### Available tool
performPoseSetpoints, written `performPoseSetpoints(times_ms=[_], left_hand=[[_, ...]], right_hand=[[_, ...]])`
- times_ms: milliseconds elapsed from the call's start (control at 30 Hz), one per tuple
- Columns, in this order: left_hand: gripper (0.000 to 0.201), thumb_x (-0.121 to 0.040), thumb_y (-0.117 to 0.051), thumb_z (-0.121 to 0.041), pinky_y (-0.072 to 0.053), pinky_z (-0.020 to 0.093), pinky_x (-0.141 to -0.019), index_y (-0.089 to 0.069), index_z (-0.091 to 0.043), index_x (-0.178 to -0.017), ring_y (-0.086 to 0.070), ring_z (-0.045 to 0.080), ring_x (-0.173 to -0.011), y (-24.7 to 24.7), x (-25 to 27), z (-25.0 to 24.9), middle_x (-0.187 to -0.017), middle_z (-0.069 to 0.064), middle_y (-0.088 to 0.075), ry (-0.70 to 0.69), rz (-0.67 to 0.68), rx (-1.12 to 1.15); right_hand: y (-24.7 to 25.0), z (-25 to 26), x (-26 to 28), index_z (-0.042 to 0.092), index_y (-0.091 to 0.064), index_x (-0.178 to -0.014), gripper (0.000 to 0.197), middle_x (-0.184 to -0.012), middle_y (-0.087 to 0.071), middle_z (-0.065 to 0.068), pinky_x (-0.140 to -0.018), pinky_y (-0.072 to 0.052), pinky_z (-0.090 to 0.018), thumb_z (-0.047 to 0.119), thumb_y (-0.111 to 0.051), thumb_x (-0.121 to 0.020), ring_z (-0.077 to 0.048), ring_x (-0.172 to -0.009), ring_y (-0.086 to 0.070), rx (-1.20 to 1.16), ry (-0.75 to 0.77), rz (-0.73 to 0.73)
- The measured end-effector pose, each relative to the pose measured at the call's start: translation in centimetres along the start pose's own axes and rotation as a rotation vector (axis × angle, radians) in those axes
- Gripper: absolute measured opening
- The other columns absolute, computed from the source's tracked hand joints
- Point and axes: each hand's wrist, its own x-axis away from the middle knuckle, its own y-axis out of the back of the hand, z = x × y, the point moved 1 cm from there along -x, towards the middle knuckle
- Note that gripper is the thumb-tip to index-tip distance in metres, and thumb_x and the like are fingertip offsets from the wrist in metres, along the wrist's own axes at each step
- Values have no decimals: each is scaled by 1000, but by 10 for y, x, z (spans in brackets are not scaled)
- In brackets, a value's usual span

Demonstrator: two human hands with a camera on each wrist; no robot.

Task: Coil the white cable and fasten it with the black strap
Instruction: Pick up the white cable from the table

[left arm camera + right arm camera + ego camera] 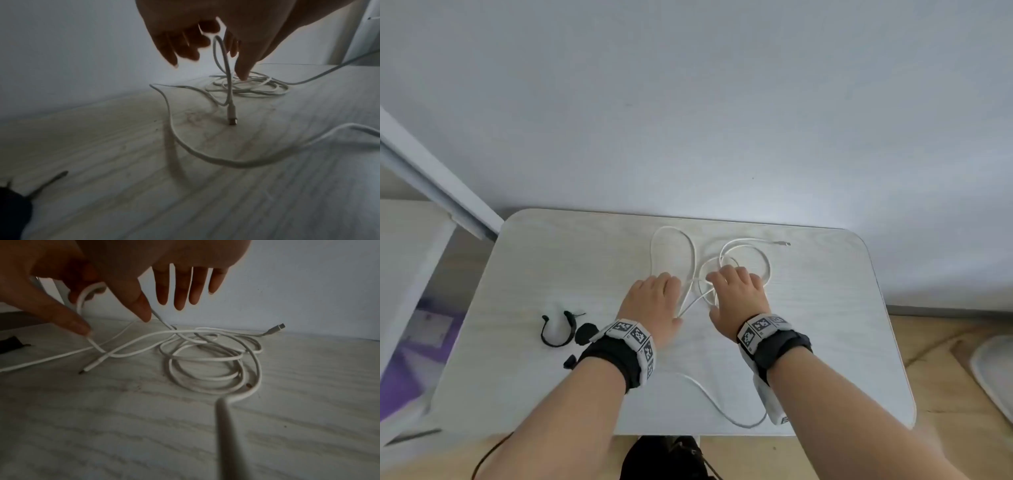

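A loose run of the white cable [717,401] is curving across the near part of the table [842,342], close to its front edge and under the right forearm. The table is showing a pale wood-grain top with rounded corners, and bare surface is lying open on its right side and near left corner.

Farther in, the black strap [558,329] is lying on the left part of the table as an open curl standing on its edge, well apart from the cable, with small dark pieces beside it; the left wristband is partly covering them.

At the middle, both hands are hovering palm down over the cable. The left hand [654,301] is holding a raised bend of cable [223,65] between thumb and fingers, its other fingers hanging loosely, and a plug end [232,116] is dangling from that bend with its tip at the tabletop. The right hand [739,298] is spreading relaxed, straight fingers [180,293] above the heap; whether it is gripping anything I cannot tell.

Beyond the hands, the thin, smooth, round cable is sprawling in several uneven overlapping loops [207,363], untied, toward the far edge. Its other connector [782,243] is lying flat near that edge, pointing right. A plain pale wall [722,102] is rising right behind the table.
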Motion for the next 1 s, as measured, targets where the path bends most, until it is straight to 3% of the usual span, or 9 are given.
performPoseSetpoints(times_ms=[67,200,300,467,567,700,767,867,1000], left_hand=[[48,-56,-82,-34,-45,34,-65,-50,-14,-84,-57,23,-69,-4,0,-2,-80,2,-56,-30,-76,2],[28,-81,-64,-30,-40,34,-79,-52,-15,-102,-55,24,-91,-13,-6,-13,-99,1,-56,-100,32,-79],[30,-68,-75,-35,-43,32,-71,-62,-20,-90,-55,20,-81,-12,-14,-21,-93,-1,-57,-29,53,-170],[21,-84,-56,-27,-35,34,-85,-62,-20,-102,-42,25,-105,-33,-23,-26,-120,3,-39,163,102,-184],[17,-85,-54,-23,-35,34,-92,-67,-25,-97,-39,25,-114,-38,-25,-28,-132,0,-39,157,54,-50],[12,-82,-64,-34,-19,39,-112,-73,-27,-81,-25,26,-137,-18,-24,-25,-150,-2,-31,120,-126,270],[7,-76,-72,-33,-23,41,-111,-75,-26,-74,-31,28,-135,-1,-26,-23,-145,2,-41,120,-226,450],[6,-75,-75,-24,-33,28,-99,-75,-18,-77,-47,21,-120,34,-31,-18,-124,3,-57,109,-282,743],[1,-81,-69,-22,-47,30,-91,-68,-21,-81,-62,13,-99,87,-34,-5,-99,-5,-69,133,-305,984]], right_hand=[[-3,0,0,21,-43,-124,48,-126,-47,-2,-105,-29,-39,21,-52,-77,-27,-118,-40,-6,-13,2],[-9,-1,2,21,-44,-123,46,-128,-47,-1,-107,-26,-38,22,-51,-78,-25,-121,-39,-2,-9,11],[-9,-2,2,20,-45,-123,45,-128,-46,-1,-108,-26,-39,21,-51,-78,-25,-121,-39,-6,-4,2],[-9,-7,6,20,-46,-122,44,-128,-46,-1,-110,-23,-39,21,-52,-78,-25,-121,-39,-28,-16,6],[-9,-13,8,21,-43,-124,46,-129,-44,-1,-110,-23,-38,22,-53,-79,-25,-122,-38,-46,-27,2],[-1,-19,8,26,-36,-131,50,-135,-39,1,-108,-23,-37,22,-51,-83,-23,-125,-34,-59,-42,-37],[9,-18,4,28,-37,-131,47,-138,-38,2,-108,-22,-37,21,-48,-86,-22,-128,-32,-87,-47,-53],[33,-15,-7,28,-47,-124,33,-133,-45,4,-107,-21,-36,22,-42,-92,-21,-127,-33,-152,-58,-91],[81,-10,-23,20,-56,-107,24,-109,-63,-3,-90,-37,-38,30,-37,-96,-26,-106,-52,-253,-51,-113]])
